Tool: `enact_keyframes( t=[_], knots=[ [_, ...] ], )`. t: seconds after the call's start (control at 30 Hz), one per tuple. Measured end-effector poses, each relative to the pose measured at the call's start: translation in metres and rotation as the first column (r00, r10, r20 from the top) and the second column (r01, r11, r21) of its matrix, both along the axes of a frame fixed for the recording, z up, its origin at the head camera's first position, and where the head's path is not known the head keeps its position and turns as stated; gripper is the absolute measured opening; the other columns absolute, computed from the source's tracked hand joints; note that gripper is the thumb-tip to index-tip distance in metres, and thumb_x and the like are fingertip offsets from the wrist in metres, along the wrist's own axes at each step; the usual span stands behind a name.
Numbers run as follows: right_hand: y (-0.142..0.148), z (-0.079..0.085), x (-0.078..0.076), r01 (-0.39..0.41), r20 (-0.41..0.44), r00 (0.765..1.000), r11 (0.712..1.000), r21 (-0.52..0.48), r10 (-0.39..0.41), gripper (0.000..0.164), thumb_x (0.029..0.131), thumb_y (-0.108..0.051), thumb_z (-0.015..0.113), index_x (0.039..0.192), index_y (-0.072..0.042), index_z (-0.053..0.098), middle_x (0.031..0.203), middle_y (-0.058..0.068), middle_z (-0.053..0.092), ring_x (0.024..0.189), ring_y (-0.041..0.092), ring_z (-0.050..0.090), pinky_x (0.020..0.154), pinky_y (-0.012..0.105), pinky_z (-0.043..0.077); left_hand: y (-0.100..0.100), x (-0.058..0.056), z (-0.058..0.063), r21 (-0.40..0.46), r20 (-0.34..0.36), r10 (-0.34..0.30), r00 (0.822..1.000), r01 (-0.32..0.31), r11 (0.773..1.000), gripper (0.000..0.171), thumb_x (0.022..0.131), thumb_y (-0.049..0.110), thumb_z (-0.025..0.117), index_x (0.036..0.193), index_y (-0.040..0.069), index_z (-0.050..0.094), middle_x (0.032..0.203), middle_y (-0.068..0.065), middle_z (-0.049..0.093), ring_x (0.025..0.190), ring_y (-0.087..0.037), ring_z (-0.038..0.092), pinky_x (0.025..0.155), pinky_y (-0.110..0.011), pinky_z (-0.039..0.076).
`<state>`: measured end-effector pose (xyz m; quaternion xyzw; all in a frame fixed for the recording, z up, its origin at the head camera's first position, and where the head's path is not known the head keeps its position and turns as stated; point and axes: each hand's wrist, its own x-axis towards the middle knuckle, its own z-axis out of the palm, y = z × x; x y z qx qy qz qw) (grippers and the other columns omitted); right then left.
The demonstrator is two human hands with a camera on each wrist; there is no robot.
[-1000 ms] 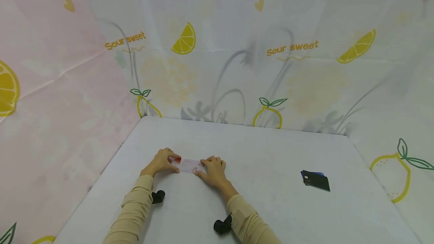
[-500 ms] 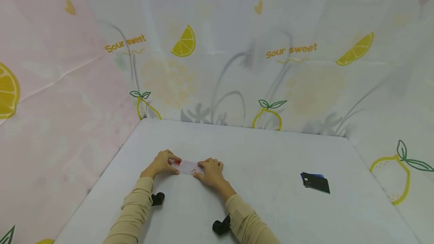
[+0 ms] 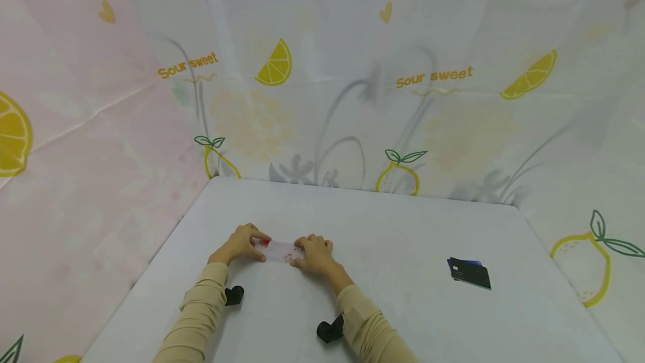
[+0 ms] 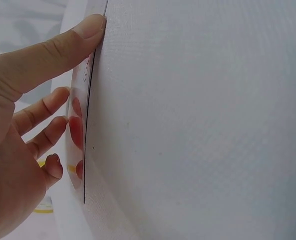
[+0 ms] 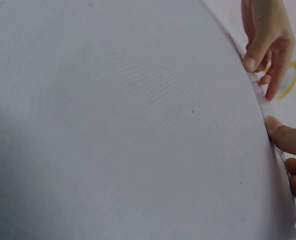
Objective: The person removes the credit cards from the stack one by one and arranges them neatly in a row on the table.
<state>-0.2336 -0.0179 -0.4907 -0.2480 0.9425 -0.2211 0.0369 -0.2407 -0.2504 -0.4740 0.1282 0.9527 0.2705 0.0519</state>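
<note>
A thin oblong card (image 3: 278, 251), pale pink with a red flower print, lies flat on the white table between my two hands. My left hand (image 3: 242, 244) holds its left end, thumb at the near edge and index finger at the far edge. In the left wrist view, the left thumb (image 4: 63, 50) presses the card's dark-lined edge (image 4: 78, 130); the other fingers curl beside it. At the right end my right hand (image 3: 316, 255) spans the card the same way. The right wrist view shows both hands' thumbs along its near edge, the card itself seen nearly edge-on.
To the right on the table (image 3: 393, 273) rests a small pile of black and blue cards (image 3: 470, 271), the top one black with a chip. Lemon-printed fabric (image 3: 322, 71) walls the back and sides. Black wrist mounts (image 3: 330, 330) hang close to both forearms.
Both hands stay on the printed card, with barely any shift of the right hand. The whole view has tilted slightly. The dark cards have not moved.
</note>
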Motion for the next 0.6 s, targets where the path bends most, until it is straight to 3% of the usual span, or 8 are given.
enact_keyframes(
  t=[0.6],
  knots=[
    [0.0059,-0.0056,0.0051,-0.039,-0.047,0.998,0.998,-0.055,0.036,0.04,0.084,-0.037,0.069,0.118,-0.016,0.062,0.103,0.004,0.056,0.094,0.022,0.046,0.083,0.043,0.029,-0.0002,-0.0007,0.0018,0.069,-0.058,-0.084,0.995,0.088,0.994,0.045,0.052,0.011,0.089,0.093,0.003,0.072,0.091,-0.011,0.061,0.079,-0.022,0.05,0.07,-0.036,0.042]
  ],
)
